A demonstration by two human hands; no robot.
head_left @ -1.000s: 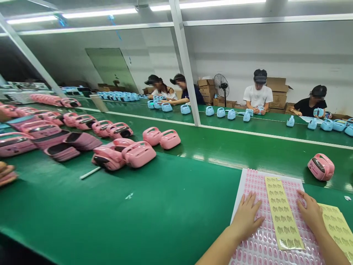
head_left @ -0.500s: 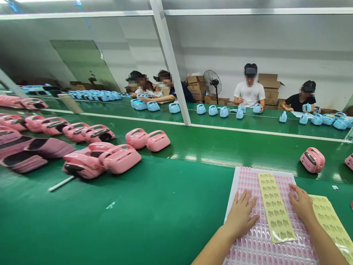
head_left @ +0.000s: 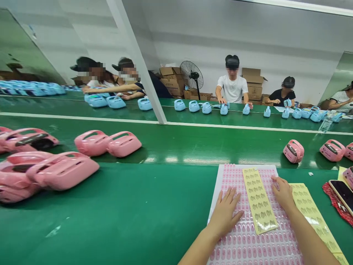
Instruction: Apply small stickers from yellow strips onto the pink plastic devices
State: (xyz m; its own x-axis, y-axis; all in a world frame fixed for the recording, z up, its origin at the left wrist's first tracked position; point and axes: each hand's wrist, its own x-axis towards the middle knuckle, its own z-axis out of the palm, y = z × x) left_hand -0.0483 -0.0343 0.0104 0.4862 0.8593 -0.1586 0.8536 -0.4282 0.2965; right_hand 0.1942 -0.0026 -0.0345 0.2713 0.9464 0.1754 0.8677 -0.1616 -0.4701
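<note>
A large white sheet (head_left: 234, 244) covered in rows of small pink oval stickers lies on the green table in front of me. My left hand (head_left: 225, 213) rests flat on its left half, fingers spread. On the right side of the sheet is my right hand (head_left: 282, 191), its fingers slightly curled and apart, with nothing visible in them. Between the hands lies a narrow yellow sticker sheet (head_left: 260, 200) with dark printed labels, touched by neither hand. More yellow sticker sheets (head_left: 314, 217) sit partly under my right forearm.
Pink handled plastic cases (head_left: 63, 169) crowd the left, and a single pink case (head_left: 293, 151) stands beyond the sheet. A phone (head_left: 342, 195) lies on red material at the right edge. Across the line, co-workers (head_left: 233, 86) handle blue cases (head_left: 206, 108). A slanted white post (head_left: 138, 62) rises between.
My view has swung to the right, bringing the phone and more pink cases into sight. Both hands stay in nearly the same places on the sheet. A co-worker opposite has reached to another blue case.
</note>
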